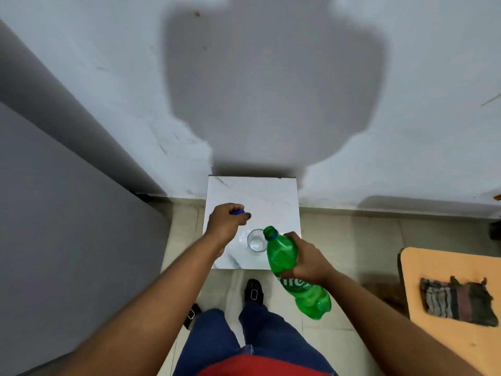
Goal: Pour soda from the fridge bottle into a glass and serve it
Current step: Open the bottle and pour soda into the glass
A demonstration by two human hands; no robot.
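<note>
R hand (305, 257) – tilted bottle (292, 270)

bare marble table (260, 194) behind glass (256, 240), bottle (287, 263) crowding its right rim

Left arm extended forward, left hand (226, 221) palm-down, fingers curled closed on a small blue cap (239, 212) — right arm bent inward, right hand (306, 257) wrapped around the tilted bottle (287, 264) (thumb nearer the body).

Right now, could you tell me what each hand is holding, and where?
Right hand: green bottle, around its middle. Left hand: blue cap, in its fingertips.
</note>
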